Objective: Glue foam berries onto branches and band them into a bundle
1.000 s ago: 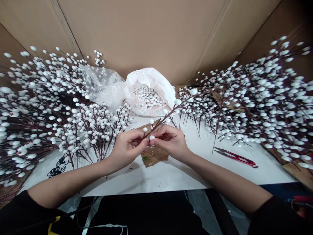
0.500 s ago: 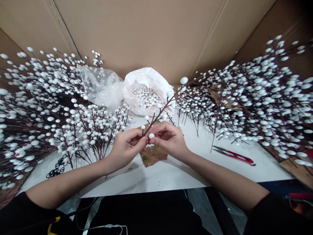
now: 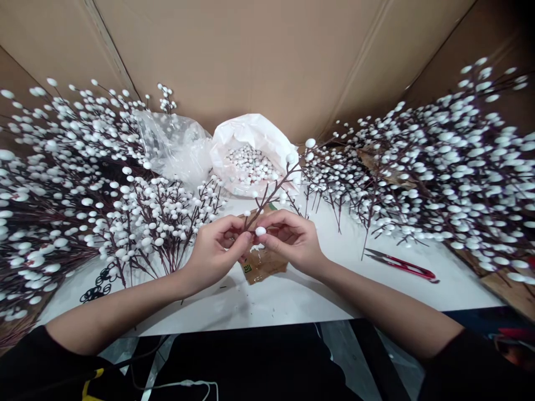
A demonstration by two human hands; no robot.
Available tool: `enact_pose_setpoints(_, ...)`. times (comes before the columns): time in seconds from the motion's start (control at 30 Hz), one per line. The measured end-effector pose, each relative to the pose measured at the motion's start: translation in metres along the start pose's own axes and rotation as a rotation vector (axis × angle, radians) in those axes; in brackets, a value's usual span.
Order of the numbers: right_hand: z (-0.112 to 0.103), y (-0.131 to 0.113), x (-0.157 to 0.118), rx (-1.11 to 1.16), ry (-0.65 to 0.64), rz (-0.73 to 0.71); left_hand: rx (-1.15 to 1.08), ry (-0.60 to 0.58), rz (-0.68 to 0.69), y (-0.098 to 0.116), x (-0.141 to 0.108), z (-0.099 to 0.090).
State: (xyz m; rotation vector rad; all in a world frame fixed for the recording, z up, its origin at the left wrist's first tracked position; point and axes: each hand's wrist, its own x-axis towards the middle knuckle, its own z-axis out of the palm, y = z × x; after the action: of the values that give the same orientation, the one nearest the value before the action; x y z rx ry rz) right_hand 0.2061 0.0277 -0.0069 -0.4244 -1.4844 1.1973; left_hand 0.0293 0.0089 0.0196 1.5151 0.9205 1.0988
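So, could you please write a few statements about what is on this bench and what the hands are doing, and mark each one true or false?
1. Both hands, the left hand and the right hand, hold one dark twig between them. True.
2. A white bead sits at the fingertips. True.
3. The red snips are in the right hand. False: they lie on the white table, to the right of that hand.
4. The white bag behind the hands holds loose white beads. True.
5. The beaded branches lie only on the left. False: piles lie on both sides.
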Motion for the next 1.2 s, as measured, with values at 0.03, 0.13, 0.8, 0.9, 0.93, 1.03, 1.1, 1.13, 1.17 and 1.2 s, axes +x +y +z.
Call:
enact_pose_setpoints(0.03,0.0002,0.0007,-0.0002,0.01,0.003,-0.002,-0.001,0.004,-0.005,-0.0008,0.0003,-0.0002)
enact_pose_setpoints(0.13,0.0006,0.0023,-0.0006,0.019,0.011,0.017,0.026,0.005,-0.003,-0.0034,0.0014,-0.0018)
enact_pose_setpoints(0.8,0.0003,0.0056,0.0001,-0.053,0.074,0.124,0.138,0.035,0.078,-0.0067,0.0015,-0.0029)
enact_pose_setpoints(0.9,0.0021,0.004,0.001,-0.053,0.082,0.131,0.11,0.032,0.06,-0.0073,0.0028,-0.003)
enact_pose_setpoints(0.93,0.0026,0.0035,0.0011,-0.053,0.085,0.129,0.083,0.03,0.048,-0.007,0.0032,-0.0029)
enact_pose_setpoints(1.03,0.0025,0.0028,0.0,-0.035,0.077,0.126,-0.024,0.031,0.008,-0.0048,0.0032,-0.0015)
enact_pose_setpoints(1.1,0.0015,0.0034,-0.0012,0.026,0.075,0.128,-0.082,0.025,-0.011,-0.003,0.0021,0.0001)
enact_pose_setpoints(1.13,0.001,0.0035,-0.0014,0.063,0.085,0.136,-0.113,0.016,-0.023,-0.0022,0.0011,0.0011)
enact_pose_setpoints(1.17,0.0006,0.0033,-0.0013,0.089,0.098,0.152,-0.144,0.002,-0.038,-0.0014,-0.0001,0.002)
enact_pose_setpoints(1.2,0.0005,0.0025,-0.0007,0.105,0.108,0.169,-0.172,-0.016,-0.054,-0.0006,-0.0016,0.003)
